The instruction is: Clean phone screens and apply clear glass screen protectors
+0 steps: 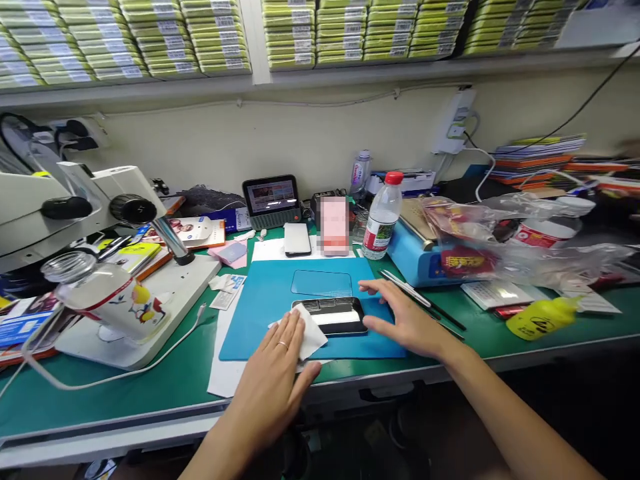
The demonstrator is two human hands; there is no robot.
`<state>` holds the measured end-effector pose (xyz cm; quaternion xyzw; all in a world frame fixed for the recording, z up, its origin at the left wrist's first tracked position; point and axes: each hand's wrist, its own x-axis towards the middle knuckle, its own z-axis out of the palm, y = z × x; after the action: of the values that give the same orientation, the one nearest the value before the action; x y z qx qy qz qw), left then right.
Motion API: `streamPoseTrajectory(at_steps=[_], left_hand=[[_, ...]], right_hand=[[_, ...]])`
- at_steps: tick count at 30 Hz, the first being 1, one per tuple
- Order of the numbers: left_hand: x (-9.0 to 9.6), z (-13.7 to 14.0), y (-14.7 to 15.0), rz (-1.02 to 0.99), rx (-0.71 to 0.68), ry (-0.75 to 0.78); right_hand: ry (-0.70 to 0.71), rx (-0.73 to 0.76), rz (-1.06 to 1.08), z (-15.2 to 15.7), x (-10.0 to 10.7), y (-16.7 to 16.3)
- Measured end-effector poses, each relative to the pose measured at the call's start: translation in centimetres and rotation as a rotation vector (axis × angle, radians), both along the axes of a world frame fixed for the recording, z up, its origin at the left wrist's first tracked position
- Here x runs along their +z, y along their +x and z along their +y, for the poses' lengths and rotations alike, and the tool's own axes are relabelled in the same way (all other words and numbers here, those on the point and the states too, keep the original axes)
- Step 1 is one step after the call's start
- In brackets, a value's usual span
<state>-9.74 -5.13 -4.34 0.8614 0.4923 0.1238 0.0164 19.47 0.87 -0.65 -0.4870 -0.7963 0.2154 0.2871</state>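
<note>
My left hand (280, 360) lies flat, its fingers stretched over a white wipe (314, 337) and its thumb apart. The wipe covers the left end of a phone (345, 320), which lies flat with a dark, shiny face and a white reflection. My right hand (397, 313) is open at the phone's right end, fingers spread and nothing in them; whether it touches the edge I cannot tell. Just behind the phone lies a clear, dark-edged glass panel (323, 283). Both rest on a blue mat (260, 293).
A microscope (100, 200) and a glass jar (115, 300) stand left. Behind are a smart display (271, 200), a white-backed phone (297, 240) and a red-capped bottle (384, 217). Rightward lie pen-like tools (425, 300), a plastic bag (500, 247) and a yellow bottle (543, 319).
</note>
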Motion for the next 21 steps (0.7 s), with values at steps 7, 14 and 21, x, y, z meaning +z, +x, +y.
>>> streamPoseTrajectory(at_steps=[7, 14, 21], left_hand=[[-0.4, 2.8, 1.4, 0.012, 0.048, 0.006], [1.2, 3.5, 6.8, 0.007, -0.006, -0.027], [1.4, 2.7, 11.3, -0.047, -0.089, -0.004]], right_hand=[[-0.074, 0.036, -0.067, -1.0, -1.3, 1.0], [-0.066, 0.029, -0.067, -1.2, -1.1, 0.6], [-0.118, 0.011, -0.049, -1.1, -1.3, 0.4]])
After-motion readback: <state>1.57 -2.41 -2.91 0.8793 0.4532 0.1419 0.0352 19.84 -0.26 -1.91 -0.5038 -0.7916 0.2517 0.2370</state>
